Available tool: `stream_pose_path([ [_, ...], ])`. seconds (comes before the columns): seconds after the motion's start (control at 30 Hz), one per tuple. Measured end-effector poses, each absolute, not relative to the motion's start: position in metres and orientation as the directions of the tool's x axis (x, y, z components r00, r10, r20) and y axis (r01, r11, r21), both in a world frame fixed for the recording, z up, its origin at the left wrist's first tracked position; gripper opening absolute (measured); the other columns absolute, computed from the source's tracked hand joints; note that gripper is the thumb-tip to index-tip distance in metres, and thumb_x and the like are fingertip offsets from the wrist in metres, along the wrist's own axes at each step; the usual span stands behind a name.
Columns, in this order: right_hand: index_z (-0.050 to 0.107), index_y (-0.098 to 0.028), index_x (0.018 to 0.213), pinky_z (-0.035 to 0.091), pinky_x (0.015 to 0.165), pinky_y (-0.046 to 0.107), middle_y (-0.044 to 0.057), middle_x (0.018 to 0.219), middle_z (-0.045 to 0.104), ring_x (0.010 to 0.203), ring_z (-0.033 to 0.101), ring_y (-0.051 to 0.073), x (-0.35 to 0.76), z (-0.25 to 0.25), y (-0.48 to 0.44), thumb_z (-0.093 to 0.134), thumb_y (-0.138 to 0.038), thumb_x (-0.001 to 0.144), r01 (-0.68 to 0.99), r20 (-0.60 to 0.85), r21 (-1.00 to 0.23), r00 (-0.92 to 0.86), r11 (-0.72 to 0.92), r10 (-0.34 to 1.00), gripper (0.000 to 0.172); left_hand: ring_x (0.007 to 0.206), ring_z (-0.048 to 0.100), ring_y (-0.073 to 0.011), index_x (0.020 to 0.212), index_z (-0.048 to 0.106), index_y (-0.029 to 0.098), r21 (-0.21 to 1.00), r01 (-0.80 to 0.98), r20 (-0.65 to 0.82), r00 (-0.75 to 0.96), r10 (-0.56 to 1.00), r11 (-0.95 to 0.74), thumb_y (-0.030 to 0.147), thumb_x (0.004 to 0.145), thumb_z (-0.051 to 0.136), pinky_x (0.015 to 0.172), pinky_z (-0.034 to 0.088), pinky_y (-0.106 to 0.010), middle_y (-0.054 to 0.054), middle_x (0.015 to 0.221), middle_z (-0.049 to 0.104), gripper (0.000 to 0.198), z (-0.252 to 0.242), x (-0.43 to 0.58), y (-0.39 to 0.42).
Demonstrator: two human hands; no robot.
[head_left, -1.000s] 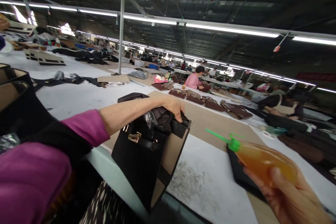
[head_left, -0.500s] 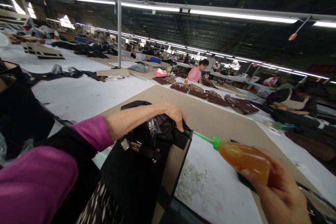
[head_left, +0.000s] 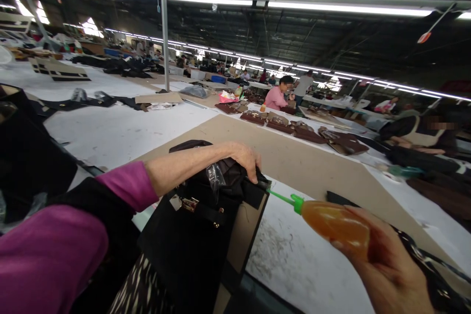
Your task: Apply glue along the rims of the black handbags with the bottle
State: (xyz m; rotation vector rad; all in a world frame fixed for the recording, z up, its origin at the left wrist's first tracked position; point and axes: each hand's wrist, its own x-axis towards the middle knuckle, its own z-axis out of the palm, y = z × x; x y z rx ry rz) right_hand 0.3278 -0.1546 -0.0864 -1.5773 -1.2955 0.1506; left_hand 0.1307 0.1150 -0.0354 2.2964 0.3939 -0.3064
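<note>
A black handbag point(head_left: 187, 250) with gold-coloured clasp hardware lies tilted in front of me, at the table's near edge. My left hand point(head_left: 247, 159) reaches over it, fingers bent down and closed on the dark edge of the bag at its far right corner. In my right hand point(head_left: 390, 255) is a squeeze bottle point(head_left: 334, 225) of amber liquid, probably glue. Its thin green nozzle points left, and the tip is at the bag's corner, just below my left fingers. Clear plastic wrap point(head_left: 215, 176) pokes out near the clasp.
Brown cardboard point(head_left: 294, 157) covers part of the white table point(head_left: 158, 130). Several brown bags point(head_left: 279, 122) lie in a row beyond it. A person in pink point(head_left: 275, 98) works at the back; another in a light apron leans at the right. Black bag pieces point(head_left: 22, 157) stand left.
The bottle in my right hand has shifted slightly left, its nozzle tip staying at the bag's corner. My left hand has hardly moved. The view has turned a little.
</note>
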Motion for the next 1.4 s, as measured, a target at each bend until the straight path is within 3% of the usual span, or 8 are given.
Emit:
stream_pose_path([
  [0.2, 0.059, -0.03, 0.119, 0.052, 0.08, 0.022, 0.001, 0.113, 0.063, 0.087, 0.064, 0.02, 0.331, -0.084, -0.147, 0.08, -0.046, 0.066, 0.602, 0.514, -0.775, 0.422, 0.193, 0.747, 0.06, 0.064, 0.056, -0.0168, 0.071, 0.075, 0.017, 0.632, 0.421, -0.359, 0.903, 0.236, -0.651, 0.029, 0.06, 0.07, 0.059, 0.043, -0.023, 0.001, 0.064, 0.067, 0.017, -0.034, 0.129, 0.108],
  [0.33, 0.06, -0.028, 0.117, 0.053, 0.08, 0.025, 0.003, 0.11, 0.065, 0.087, 0.065, 0.023, 0.33, -0.085, -0.149, 0.082, -0.045, 0.063, 0.574, 0.461, -0.808, 0.473, 0.134, 0.751, 0.06, 0.062, 0.055, -0.0175, 0.07, 0.075, 0.016, 0.631, 0.429, -0.35, 0.901, 0.257, -0.646, 0.027, 0.061, 0.071, 0.058, 0.043, -0.025, 0.0, 0.063, 0.066, 0.015, -0.033, 0.127, 0.106],
  [0.5, 0.06, -0.026, 0.117, 0.053, 0.071, 0.023, 0.005, 0.104, 0.068, 0.082, 0.066, 0.022, 0.32, -0.086, -0.158, 0.08, -0.049, 0.066, 0.573, 0.404, -0.816, 0.48, 0.071, 0.779, 0.059, 0.061, 0.055, -0.0172, 0.072, 0.075, 0.015, 0.62, 0.427, -0.35, 0.901, 0.255, -0.658, 0.025, 0.064, 0.07, 0.058, 0.043, -0.025, -0.001, 0.062, 0.066, 0.014, -0.034, 0.126, 0.105],
  [0.7, 0.064, -0.024, 0.107, 0.05, 0.073, 0.016, 0.005, 0.101, 0.069, 0.079, 0.066, 0.018, 0.311, -0.081, -0.161, 0.082, -0.046, 0.062, 0.594, 0.453, -0.796, 0.459, 0.115, 0.765, 0.053, 0.058, 0.054, -0.0156, 0.069, 0.074, 0.015, 0.619, 0.411, -0.357, 0.906, 0.226, -0.669, 0.025, 0.064, 0.07, 0.054, 0.041, -0.023, 0.001, 0.06, 0.065, 0.012, -0.035, 0.126, 0.1],
  [0.97, 0.064, -0.025, 0.107, 0.049, 0.069, 0.011, 0.004, 0.095, 0.071, 0.074, 0.067, 0.016, 0.304, -0.089, -0.174, 0.08, -0.045, 0.064, 0.583, 0.4, -0.81, 0.464, 0.067, 0.79, 0.05, 0.06, 0.054, -0.0154, 0.071, 0.075, 0.015, 0.607, 0.432, -0.356, 0.898, 0.258, -0.666, 0.024, 0.065, 0.07, 0.057, 0.041, -0.024, 0.0, 0.063, 0.066, 0.012, -0.035, 0.125, 0.099],
  [1.1, 0.065, -0.024, 0.105, 0.051, 0.069, 0.014, 0.005, 0.095, 0.071, 0.076, 0.068, 0.018, 0.3, -0.095, -0.178, 0.079, -0.049, 0.062, 0.581, 0.357, -0.814, 0.471, 0.021, 0.807, 0.051, 0.059, 0.054, -0.016, 0.071, 0.075, 0.015, 0.612, 0.446, -0.356, 0.893, 0.275, -0.653, 0.021, 0.066, 0.071, 0.059, 0.041, -0.025, -0.001, 0.062, 0.066, 0.009, -0.036, 0.125, 0.099],
  [1.3, 0.066, -0.024, 0.101, 0.056, 0.051, 0.023, 0.008, 0.094, 0.07, 0.073, 0.068, 0.026, 0.295, -0.099, -0.186, 0.08, -0.052, 0.057, 0.529, 0.272, -0.847, 0.519, -0.055, 0.81, 0.054, 0.056, 0.051, -0.0148, 0.069, 0.074, 0.014, 0.598, 0.461, -0.372, 0.884, 0.283, -0.656, 0.019, 0.068, 0.069, 0.059, 0.04, -0.026, 0.0, 0.057, 0.061, 0.007, -0.032, 0.125, 0.095],
  [1.4, 0.067, -0.025, 0.101, 0.057, 0.054, 0.023, 0.007, 0.094, 0.071, 0.071, 0.068, 0.025, 0.294, -0.103, -0.191, 0.08, -0.051, 0.059, 0.539, 0.27, -0.841, 0.488, -0.043, 0.83, 0.051, 0.057, 0.051, -0.0151, 0.068, 0.074, 0.014, 0.608, 0.473, -0.364, 0.88, 0.305, -0.638, 0.018, 0.064, 0.072, 0.064, 0.041, -0.027, 0.0, 0.059, 0.062, 0.006, -0.031, 0.124, 0.093],
])
